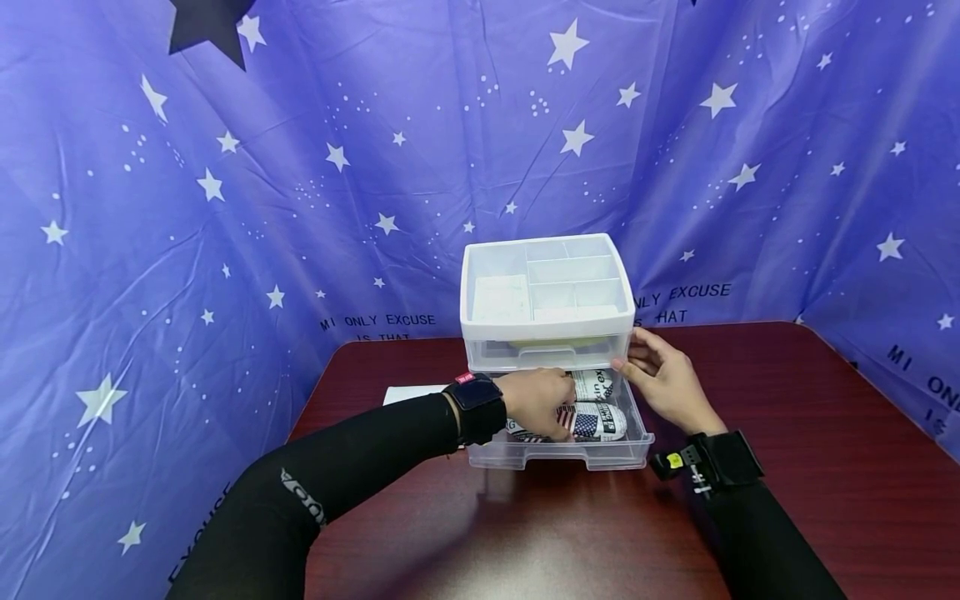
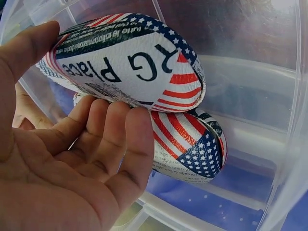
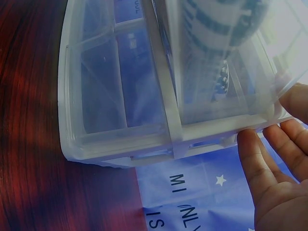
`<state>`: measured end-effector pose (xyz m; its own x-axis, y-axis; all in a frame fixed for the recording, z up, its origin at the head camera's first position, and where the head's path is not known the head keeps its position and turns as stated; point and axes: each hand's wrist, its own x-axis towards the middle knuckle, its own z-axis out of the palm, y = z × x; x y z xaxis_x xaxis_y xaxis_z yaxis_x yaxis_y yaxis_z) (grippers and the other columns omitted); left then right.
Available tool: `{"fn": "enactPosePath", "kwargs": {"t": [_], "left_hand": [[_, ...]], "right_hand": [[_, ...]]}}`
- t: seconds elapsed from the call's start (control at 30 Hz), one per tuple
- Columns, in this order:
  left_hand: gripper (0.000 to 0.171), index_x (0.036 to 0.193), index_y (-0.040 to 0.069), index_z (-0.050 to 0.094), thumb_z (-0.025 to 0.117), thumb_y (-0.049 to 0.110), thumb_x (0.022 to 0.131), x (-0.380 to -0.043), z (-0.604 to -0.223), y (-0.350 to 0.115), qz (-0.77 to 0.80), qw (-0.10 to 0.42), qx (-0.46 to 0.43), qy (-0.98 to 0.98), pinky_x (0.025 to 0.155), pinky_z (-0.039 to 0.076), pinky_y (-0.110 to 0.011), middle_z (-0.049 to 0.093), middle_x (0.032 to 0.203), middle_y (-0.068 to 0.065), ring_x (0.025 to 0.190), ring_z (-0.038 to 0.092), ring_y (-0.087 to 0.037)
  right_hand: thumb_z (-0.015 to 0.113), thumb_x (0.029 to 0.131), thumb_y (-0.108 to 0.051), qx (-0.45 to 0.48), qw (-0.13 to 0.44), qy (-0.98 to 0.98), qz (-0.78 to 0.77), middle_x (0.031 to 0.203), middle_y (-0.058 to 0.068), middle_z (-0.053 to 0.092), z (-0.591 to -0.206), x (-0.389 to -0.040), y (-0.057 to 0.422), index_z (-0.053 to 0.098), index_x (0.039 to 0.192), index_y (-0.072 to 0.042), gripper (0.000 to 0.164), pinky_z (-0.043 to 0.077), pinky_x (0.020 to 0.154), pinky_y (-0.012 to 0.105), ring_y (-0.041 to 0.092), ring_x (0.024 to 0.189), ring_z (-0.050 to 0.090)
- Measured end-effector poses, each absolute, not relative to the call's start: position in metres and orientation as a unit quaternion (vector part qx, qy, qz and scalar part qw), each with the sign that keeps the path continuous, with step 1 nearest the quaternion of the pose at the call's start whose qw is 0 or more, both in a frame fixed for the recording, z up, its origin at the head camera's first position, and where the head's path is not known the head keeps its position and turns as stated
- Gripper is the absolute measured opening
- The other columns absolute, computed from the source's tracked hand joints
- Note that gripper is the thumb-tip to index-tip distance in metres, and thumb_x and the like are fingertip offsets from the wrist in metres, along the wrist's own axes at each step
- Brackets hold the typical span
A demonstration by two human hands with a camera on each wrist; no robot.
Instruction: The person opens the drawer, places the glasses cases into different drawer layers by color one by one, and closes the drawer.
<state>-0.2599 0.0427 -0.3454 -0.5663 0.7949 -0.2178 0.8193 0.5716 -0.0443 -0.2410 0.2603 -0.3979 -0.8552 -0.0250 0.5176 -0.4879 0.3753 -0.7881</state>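
A white and clear plastic drawer box (image 1: 547, 321) stands on the table with its lower drawer (image 1: 558, 454) pulled out toward me. Two oval glasses cases, printed with newsprint and American flags, lie side by side in that drawer. My left hand (image 1: 536, 404) reaches in and holds the nearer glasses case (image 2: 130, 62) between thumb and fingers. Behind it is the other glasses case (image 2: 190, 144), just past the fingertips. My right hand (image 1: 671, 379) grips the box's right front corner, thumb at the front and fingers along the side (image 3: 252, 154).
A white flat item (image 1: 412, 393) lies left of the drawer, partly hidden by my left arm. The box's top tray has several compartments. A purple star-patterned curtain (image 1: 465, 167) hangs right behind the dark red table (image 1: 810, 400).
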Motion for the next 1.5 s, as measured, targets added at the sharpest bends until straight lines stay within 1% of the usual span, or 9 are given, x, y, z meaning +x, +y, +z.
{"fn": "enactPosePath", "kwargs": {"t": [0.33, 0.53, 0.67, 0.8, 1.0, 1.17, 1.23, 1.33, 1.5], "left_hand": [[0.048, 0.118, 0.009, 0.063, 0.068, 0.046, 0.089, -0.258, -0.343, 0.032, -0.044, 0.097, 0.48, 0.871, 0.081, 0.045, -0.017, 0.057, 0.104, 0.003, 0.09, 0.051, -0.006], [0.047, 0.125, 0.007, 0.061, 0.06, 0.043, 0.096, -0.251, -0.338, 0.024, -0.014, 0.104, 0.492, 0.864, 0.091, 0.045, -0.02, 0.058, 0.118, -0.001, 0.102, 0.055, -0.008], [0.047, 0.125, 0.007, 0.061, 0.058, 0.044, 0.097, -0.245, -0.336, 0.018, 0.009, 0.091, 0.498, 0.863, 0.088, 0.046, -0.019, 0.059, 0.116, -0.001, 0.1, 0.057, -0.007], [0.049, 0.125, 0.006, 0.061, 0.057, 0.047, 0.097, -0.237, -0.334, 0.012, 0.03, 0.058, 0.509, 0.858, 0.083, 0.047, -0.018, 0.06, 0.11, 0.0, 0.094, 0.055, -0.005], [0.055, 0.129, 0.009, 0.059, 0.057, 0.052, 0.095, -0.223, -0.334, 0.005, 0.009, -0.031, 0.5, 0.866, 0.094, 0.046, -0.024, 0.058, 0.118, 0.0, 0.105, 0.055, -0.011], [0.057, 0.129, 0.013, 0.057, 0.061, 0.055, 0.091, -0.214, -0.34, 0.001, -0.005, -0.098, 0.485, 0.869, 0.098, 0.044, -0.028, 0.056, 0.122, 0.001, 0.109, 0.052, -0.013], [0.06, 0.129, 0.014, 0.057, 0.065, 0.055, 0.087, -0.212, -0.344, 0.001, -0.006, -0.12, 0.484, 0.867, 0.098, 0.043, -0.028, 0.055, 0.123, 0.002, 0.109, 0.05, -0.013], [0.064, 0.128, 0.014, 0.057, 0.07, 0.057, 0.082, -0.207, -0.351, 0.0, -0.012, -0.158, 0.488, 0.858, 0.095, 0.044, -0.027, 0.056, 0.12, 0.003, 0.107, 0.049, -0.013], [0.066, 0.127, 0.013, 0.058, 0.07, 0.059, 0.081, -0.2, -0.369, 0.0, -0.028, -0.207, 0.514, 0.832, 0.089, 0.045, -0.023, 0.057, 0.117, 0.003, 0.102, 0.049, -0.012]], "right_hand": [[0.068, 0.09, 0.0, 0.166, 0.211, -0.793, 0.548, 0.115, 0.029, 0.06, -0.413, -0.253, 0.268, 0.045, 0.137, 0.008, 0.053, 0.051, 0.081, 0.013, 0.023, 0.101, 0.062], [0.07, 0.09, -0.008, 0.167, 0.218, -0.797, 0.538, 0.117, 0.026, 0.061, -0.425, -0.261, 0.277, 0.044, 0.14, 0.005, 0.058, 0.051, 0.083, 0.013, 0.018, 0.103, 0.062], [0.07, 0.091, -0.011, 0.171, 0.22, -0.8, 0.532, 0.117, 0.026, 0.061, -0.426, -0.261, 0.277, 0.044, 0.14, 0.005, 0.058, 0.051, 0.083, 0.013, 0.011, 0.102, 0.061], [0.07, 0.091, -0.011, 0.173, 0.223, -0.801, 0.528, 0.116, 0.026, 0.061, -0.426, -0.261, 0.277, 0.044, 0.14, 0.005, 0.057, 0.051, 0.083, 0.013, 0.008, 0.101, 0.061], [0.069, 0.091, -0.005, 0.176, 0.223, -0.798, 0.531, 0.114, 0.027, 0.061, -0.421, -0.257, 0.273, 0.044, 0.138, 0.007, 0.055, 0.051, 0.082, 0.013, 0.014, 0.101, 0.062], [0.069, 0.09, -0.004, 0.175, 0.224, -0.799, 0.529, 0.115, 0.028, 0.061, -0.422, -0.256, 0.274, 0.043, 0.139, 0.007, 0.057, 0.051, 0.082, 0.013, 0.013, 0.101, 0.062], [0.07, 0.09, -0.007, 0.175, 0.226, -0.797, 0.532, 0.115, 0.027, 0.061, -0.425, -0.259, 0.276, 0.044, 0.139, 0.006, 0.057, 0.051, 0.082, 0.013, 0.008, 0.1, 0.062], [0.07, 0.09, -0.005, 0.175, 0.226, -0.795, 0.535, 0.115, 0.028, 0.061, -0.424, -0.259, 0.275, 0.044, 0.139, 0.007, 0.057, 0.051, 0.082, 0.013, 0.009, 0.1, 0.062], [0.069, 0.091, -0.005, 0.179, 0.222, -0.793, 0.538, 0.116, 0.029, 0.06, -0.424, -0.259, 0.275, 0.043, 0.14, 0.006, 0.057, 0.051, 0.083, 0.014, 0.007, 0.1, 0.062]]}}
